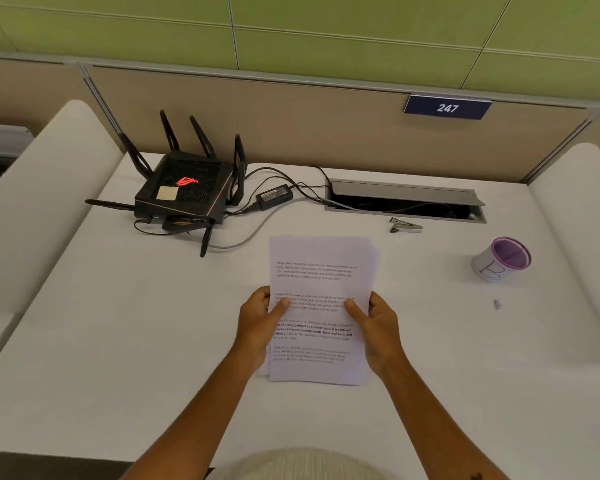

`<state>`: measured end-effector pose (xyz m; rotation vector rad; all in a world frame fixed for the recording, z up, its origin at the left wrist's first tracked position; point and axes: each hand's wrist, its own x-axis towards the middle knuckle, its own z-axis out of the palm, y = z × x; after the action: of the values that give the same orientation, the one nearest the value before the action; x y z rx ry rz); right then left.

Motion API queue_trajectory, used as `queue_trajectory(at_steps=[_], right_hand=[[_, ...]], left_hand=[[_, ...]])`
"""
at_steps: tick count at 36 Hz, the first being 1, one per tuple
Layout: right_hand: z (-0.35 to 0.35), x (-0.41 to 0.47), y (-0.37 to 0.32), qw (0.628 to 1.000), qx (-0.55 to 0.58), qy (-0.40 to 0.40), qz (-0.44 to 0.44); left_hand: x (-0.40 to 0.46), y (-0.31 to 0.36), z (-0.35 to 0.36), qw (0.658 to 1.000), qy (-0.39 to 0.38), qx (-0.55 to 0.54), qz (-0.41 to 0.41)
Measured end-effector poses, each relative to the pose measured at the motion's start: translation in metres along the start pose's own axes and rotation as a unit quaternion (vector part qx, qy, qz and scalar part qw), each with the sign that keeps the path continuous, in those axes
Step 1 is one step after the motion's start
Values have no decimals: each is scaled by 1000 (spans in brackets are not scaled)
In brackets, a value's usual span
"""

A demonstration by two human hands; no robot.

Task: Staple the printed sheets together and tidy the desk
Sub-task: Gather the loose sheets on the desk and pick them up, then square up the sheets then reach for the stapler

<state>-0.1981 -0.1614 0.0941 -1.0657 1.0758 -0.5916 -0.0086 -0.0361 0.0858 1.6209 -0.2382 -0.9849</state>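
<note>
Nearest to me, both my forearms reach forward over a white table (118, 341). My left hand (257, 320) and right hand (378, 327) hold a small stack of printed sheets (321, 271) between them. Each hand is clasped on a long side edge, thumb on top of the text, fingers curled underneath and out of sight. The sheets sit straight ahead of me, low over the table or resting on it; I cannot tell which. Their edges do not line up: one corner pokes out at the near left of the stack and another at the far right. I judge I am holding both sides this way to square the stack before stapling.

Beyond the sheets and a little to their right lies a small grey stapler (406, 226), apart from them and untouched. Farther right of the sheets stands a white cup (499, 259) with a purple rim, and nearer than it a tiny dark speck (497, 304) sits on the table, too small to identify.

Beyond the sheets to the left is a black router (184, 192) with several antennas, and a power brick (274, 195) whose cables trail toward an open cable hatch (406, 199) behind the stapler. At the very back, a partition carries a sign (447, 107) reading 247.
</note>
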Motion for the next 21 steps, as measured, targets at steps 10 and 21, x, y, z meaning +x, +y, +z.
queue_trajectory(at_steps=[10, 21], right_hand=[[3, -11, -12, 998, -4, 35, -43], [8, -29, -41, 986, -15, 73, -150]], left_hand=[[-15, 15, 8, 998, -20, -53, 15], [-35, 38, 14, 982, 22, 17, 187]])
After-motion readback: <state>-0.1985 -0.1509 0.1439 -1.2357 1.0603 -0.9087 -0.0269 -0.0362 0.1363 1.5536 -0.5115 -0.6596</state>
